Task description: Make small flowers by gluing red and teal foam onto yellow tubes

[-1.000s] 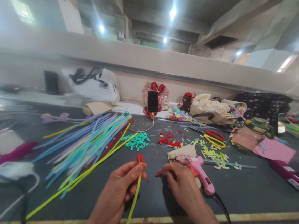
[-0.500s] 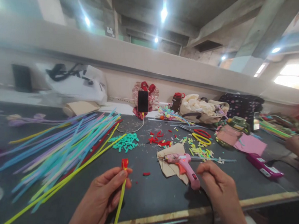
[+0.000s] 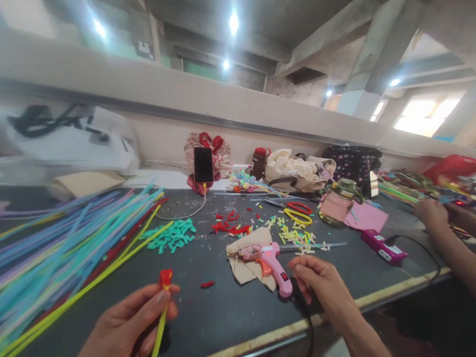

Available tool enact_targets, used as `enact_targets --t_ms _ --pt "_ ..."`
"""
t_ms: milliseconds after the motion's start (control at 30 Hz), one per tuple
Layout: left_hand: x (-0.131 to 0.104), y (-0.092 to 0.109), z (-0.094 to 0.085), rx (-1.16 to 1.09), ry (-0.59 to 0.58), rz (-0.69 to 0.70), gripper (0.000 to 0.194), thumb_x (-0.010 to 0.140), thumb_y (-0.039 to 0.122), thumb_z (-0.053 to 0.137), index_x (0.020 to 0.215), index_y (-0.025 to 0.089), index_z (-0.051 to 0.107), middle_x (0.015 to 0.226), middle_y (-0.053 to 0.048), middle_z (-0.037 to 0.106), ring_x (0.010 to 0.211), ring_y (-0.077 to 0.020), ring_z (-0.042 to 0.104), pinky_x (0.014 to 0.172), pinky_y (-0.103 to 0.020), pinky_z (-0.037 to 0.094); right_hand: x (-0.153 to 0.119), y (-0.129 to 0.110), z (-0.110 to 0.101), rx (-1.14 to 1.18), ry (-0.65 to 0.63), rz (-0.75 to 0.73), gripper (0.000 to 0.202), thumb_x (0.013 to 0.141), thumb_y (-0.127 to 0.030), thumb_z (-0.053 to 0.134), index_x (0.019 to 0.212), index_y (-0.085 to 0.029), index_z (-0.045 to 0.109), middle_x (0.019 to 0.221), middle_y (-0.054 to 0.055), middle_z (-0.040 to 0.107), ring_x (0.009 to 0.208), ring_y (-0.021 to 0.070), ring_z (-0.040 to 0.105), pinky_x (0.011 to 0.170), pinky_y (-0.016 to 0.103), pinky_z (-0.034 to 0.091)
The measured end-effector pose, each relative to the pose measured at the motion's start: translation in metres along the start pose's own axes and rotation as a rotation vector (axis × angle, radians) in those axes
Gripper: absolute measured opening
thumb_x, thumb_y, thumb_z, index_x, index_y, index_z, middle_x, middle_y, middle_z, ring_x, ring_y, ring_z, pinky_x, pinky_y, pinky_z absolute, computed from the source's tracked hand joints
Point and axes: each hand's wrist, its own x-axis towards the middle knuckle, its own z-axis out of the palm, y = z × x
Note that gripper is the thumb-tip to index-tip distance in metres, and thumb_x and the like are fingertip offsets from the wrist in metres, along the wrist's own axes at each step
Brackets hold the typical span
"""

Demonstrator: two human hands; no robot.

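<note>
Yellow stem (image 3: 160, 331), topped with a red piece (image 3: 166, 277), is gripped between the thumb and fingers of the left hand (image 3: 134, 321), above the table (image 3: 212, 318). The right hand (image 3: 322, 282) is positioned just beside the glue gun (image 3: 271, 259), fingers curled; whether anything is held cannot be told. The glue gun is laid on a beige sheet (image 3: 243, 272), between the right hand and red scraps (image 3: 230, 228). The table's left side is occupied by strips (image 3: 74, 248).
</note>
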Motion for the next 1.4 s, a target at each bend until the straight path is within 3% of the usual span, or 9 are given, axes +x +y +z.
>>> enact_targets --t_ms 233,400,467,600,667,767,900,1200,1400 --pt "0.005 -0.003 0.000 0.057 -0.025 0.010 0.029 0.049 0.039 0.072 0.067 0.017 0.064 0.049 0.003 0.059 0.032 -0.0006 0.031 0.029 -0.009 0.024 0.005 -0.005 -0.003 -0.315 0.108 -0.050 0.032 0.075 -0.042 0.043 0.057 -0.017 0.051 0.044 -0.005 0.045 0.041 0.0093 0.042 0.042 0.020 0.032" --pt "-0.003 0.001 0.005 0.194 -0.030 0.076 0.024 0.055 0.041 0.067 0.064 0.019 0.064 0.051 0.003 0.059 0.036 -0.0049 0.038 0.033 -0.014 0.029 0.012 -0.014 0.013 -0.563 0.074 -0.088 0.019 0.066 -0.038 0.057 0.064 -0.020 0.059 0.051 -0.002 0.059 0.050 0.0132 0.050 0.047 0.022 0.028" --pt "-0.011 0.006 0.016 0.372 -0.123 0.196 0.019 0.061 0.038 0.062 0.060 0.020 0.064 0.055 0.001 0.061 0.049 -0.0108 0.051 0.045 -0.018 0.039 0.015 -0.014 0.018 -0.634 0.072 -0.077 0.018 0.065 -0.038 0.058 0.064 -0.020 0.060 0.045 -0.002 0.058 0.048 0.0141 0.050 0.046 0.022 0.025" --pt "-0.022 0.015 0.057 0.797 -0.569 0.482 0.015 0.065 0.022 0.057 0.051 0.021 0.062 0.082 -0.002 0.066 0.081 -0.0177 0.057 0.074 -0.026 0.041 0.018 -0.012 0.021 -0.714 0.078 -0.080 0.020 0.068 -0.040 0.054 0.065 -0.020 0.059 0.050 0.000 0.061 0.049 0.0145 0.053 0.046 0.022 0.025" --pt "-0.019 0.017 0.078 0.956 -0.599 0.569 0.015 0.065 0.016 0.054 0.054 0.022 0.061 0.103 -0.001 0.062 0.095 -0.0184 0.053 0.080 -0.027 0.038 0.017 -0.011 0.021 -0.734 0.081 -0.087 0.022 0.069 -0.041 0.053 0.065 -0.020 0.059 0.053 0.000 0.062 0.049 0.0141 0.053 0.045 0.021 0.025" --pt "-0.008 0.012 0.096 1.165 -0.637 0.680 0.016 0.067 0.014 0.050 0.060 0.022 0.062 0.113 0.000 0.058 0.101 -0.0186 0.050 0.084 -0.029 0.035 0.015 -0.011 0.022 -0.735 0.081 -0.099 0.023 0.072 -0.041 0.050 0.065 -0.019 0.058 0.050 0.000 0.062 0.046 0.0134 0.053 0.044 0.021 0.025" --pt "0.005 -0.002 0.096 1.334 -0.626 0.710 0.016 0.070 0.017 0.048 0.064 0.023 0.061 0.101 0.000 0.064 0.093 -0.0181 0.054 0.077 -0.028 0.039 0.015 -0.008 0.023 -0.695 0.074 -0.106 0.023 0.072 -0.039 0.049 0.064 -0.020 0.058 0.045 -0.001 0.061 0.043 0.0124 0.053 0.043 0.020 0.028" --pt "0.001 -0.008 0.089 1.275 -0.565 0.691 0.019 0.073 0.017 0.045 0.061 0.023 0.059 0.104 0.002 0.061 0.093 -0.0144 0.054 0.076 -0.024 0.038 0.021 -0.019 -0.004 -0.642 0.138 -0.112 0.022 0.073 -0.032 0.044 0.056 -0.019 0.050 0.045 -0.003 0.059 0.045 0.0108 0.053 0.042 0.017 0.031" --pt "-0.003 -0.002 0.092 1.199 -0.547 0.726 0.020 0.075 0.019 0.043 0.063 0.023 0.059 0.102 0.002 0.059 0.084 -0.0124 0.057 0.069 -0.022 0.040 0.018 -0.024 0.004 -0.671 0.135 -0.120 0.020 0.071 -0.030 0.047 0.054 -0.019 0.050 0.040 -0.004 0.057 0.042 0.0105 0.051 0.042 0.018 0.029"
